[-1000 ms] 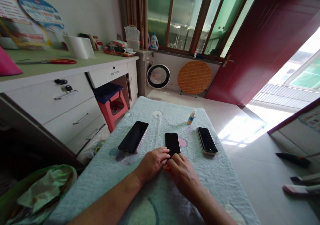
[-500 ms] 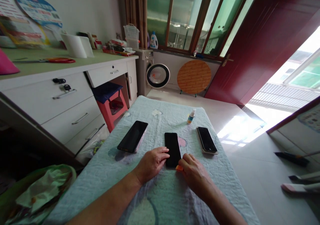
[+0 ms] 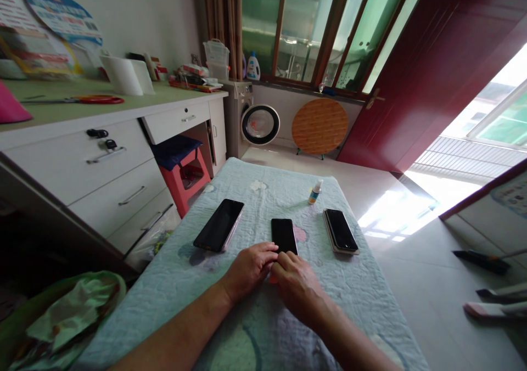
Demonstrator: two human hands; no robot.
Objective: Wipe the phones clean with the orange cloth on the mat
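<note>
On the pale blue quilted cloth (image 3: 255, 201), a black phone (image 3: 284, 235) lies in the middle, its near end covered by both hands. My left hand (image 3: 251, 269) rests at its left edge, fingers together on the phone. My right hand (image 3: 298, 283) is closed over the phone's near end, pinching a small orange piece (image 3: 273, 278) that shows below the fingers. The fingertips of both hands meet. To the left sits a larger dark phone (image 3: 220, 224); to the right, another black phone (image 3: 341, 229) lies on a pale case or box. A small spray bottle (image 3: 315, 192) stands behind.
A desk (image 3: 173, 99) with red-handled scissors (image 3: 99, 100) and a paper roll (image 3: 123, 75) runs along the left. Below it are a red stool (image 3: 185, 181) and a green basin (image 3: 119, 288). Ahead are a washing machine and a round wooden board (image 3: 320, 127).
My right hand has moved left with the orange piece, from the phone's lower right corner across its near end to my left hand. My left hand stays in place.
</note>
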